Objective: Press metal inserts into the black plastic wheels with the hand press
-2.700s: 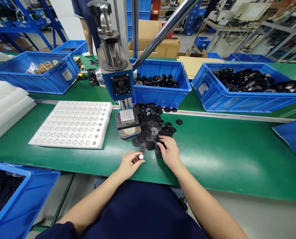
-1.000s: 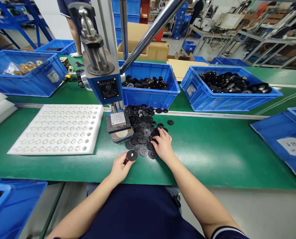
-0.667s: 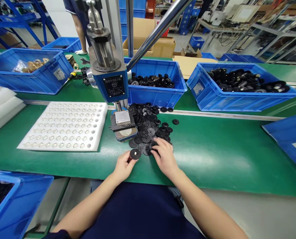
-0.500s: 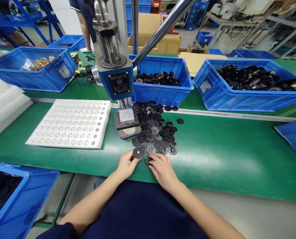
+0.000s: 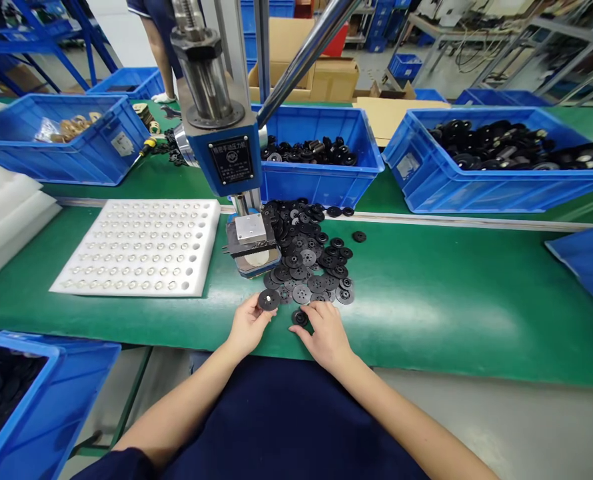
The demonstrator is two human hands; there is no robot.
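Observation:
My left hand (image 5: 248, 324) is closed on the edge of a flat black disc (image 5: 269, 300) with a small white piece at its centre. Close by on the right, my right hand (image 5: 325, 331) has its thumb and fingers around a smaller black wheel (image 5: 300, 317) with a raised ring, low over the green table. Just beyond both hands spreads a pile of black discs and wheels (image 5: 308, 257). A blue hand press (image 5: 232, 160) stands behind my left hand, with a metal block (image 5: 250, 228) beneath its ram.
A white foam tray (image 5: 192, 257) with rows of small round parts lies left of the press. Blue bins (image 5: 321, 185) of black parts line the back, with another blue bin (image 5: 506, 193) at right. A screwdriver (image 5: 147, 145) leans at the left bin. Another person (image 5: 157, 47) stands behind.
The smaller wheel shows more fully now between my right thumb and fingers, with the thumb further out. My left hand still holds its disc. The whole view has shifted slightly.

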